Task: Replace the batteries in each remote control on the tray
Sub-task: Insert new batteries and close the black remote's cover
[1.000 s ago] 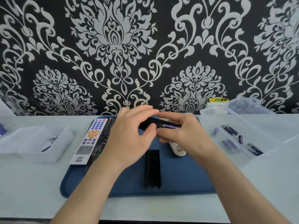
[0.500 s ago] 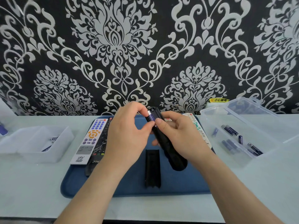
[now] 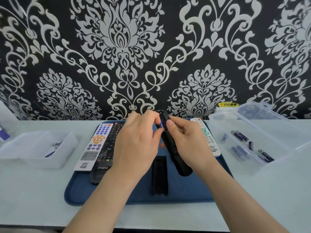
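the fingertips (image 3: 158,133) of my left hand (image 3: 134,145) pinch the purple battery (image 3: 162,126) in the open bay of the black remote (image 3: 171,148), which my right hand (image 3: 186,142) grips above the blue tray (image 3: 185,190), top end toward 12 o'clock. i judge this the seating step; next it needs pressing flat, then the loose cover (image 3: 159,175) at 6 o'clock slid on.

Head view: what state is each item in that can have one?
black remote: compartment open, gripped by right hand.
battery: in the compartment, pinched by left hand.
battery cover: off, lying on tray.
clear box: lid open, batteries inside.
purple-buttoned white remote: face up on tray.
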Available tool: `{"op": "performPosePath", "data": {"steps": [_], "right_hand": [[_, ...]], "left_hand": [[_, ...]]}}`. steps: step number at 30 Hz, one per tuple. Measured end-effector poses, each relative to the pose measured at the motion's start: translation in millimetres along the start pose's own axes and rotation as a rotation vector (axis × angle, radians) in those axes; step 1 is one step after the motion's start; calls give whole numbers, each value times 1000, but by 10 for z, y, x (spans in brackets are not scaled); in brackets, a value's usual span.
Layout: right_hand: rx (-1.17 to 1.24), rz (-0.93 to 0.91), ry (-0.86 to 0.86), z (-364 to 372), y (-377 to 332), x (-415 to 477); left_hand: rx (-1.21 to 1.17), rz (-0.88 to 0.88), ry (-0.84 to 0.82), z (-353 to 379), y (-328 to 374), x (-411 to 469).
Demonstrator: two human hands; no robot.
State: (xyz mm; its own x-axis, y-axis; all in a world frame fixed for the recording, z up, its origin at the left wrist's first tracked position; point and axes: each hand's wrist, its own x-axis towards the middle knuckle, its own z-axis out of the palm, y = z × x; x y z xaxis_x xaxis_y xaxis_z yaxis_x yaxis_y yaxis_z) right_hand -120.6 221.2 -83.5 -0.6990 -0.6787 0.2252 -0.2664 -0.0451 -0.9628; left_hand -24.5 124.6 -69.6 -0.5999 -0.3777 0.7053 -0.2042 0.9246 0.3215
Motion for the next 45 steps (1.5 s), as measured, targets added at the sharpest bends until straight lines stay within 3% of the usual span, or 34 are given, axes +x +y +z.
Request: {"op": "performPosePath", "data": {"steps": [14, 20, 35, 45], "right_hand": [[-189, -93, 142, 121, -4, -63], [-175, -75, 120, 93, 44, -35], [-134, -70, 149, 92, 54, -28], [-276, -88, 154, 164, 108, -43]], "left_hand": [[29, -7, -36, 65, 65, -21], [-137, -160, -45, 69, -4, 19], [-45, -57, -5, 83, 18, 3], [-98, -158, -18, 93, -12, 47]]}}
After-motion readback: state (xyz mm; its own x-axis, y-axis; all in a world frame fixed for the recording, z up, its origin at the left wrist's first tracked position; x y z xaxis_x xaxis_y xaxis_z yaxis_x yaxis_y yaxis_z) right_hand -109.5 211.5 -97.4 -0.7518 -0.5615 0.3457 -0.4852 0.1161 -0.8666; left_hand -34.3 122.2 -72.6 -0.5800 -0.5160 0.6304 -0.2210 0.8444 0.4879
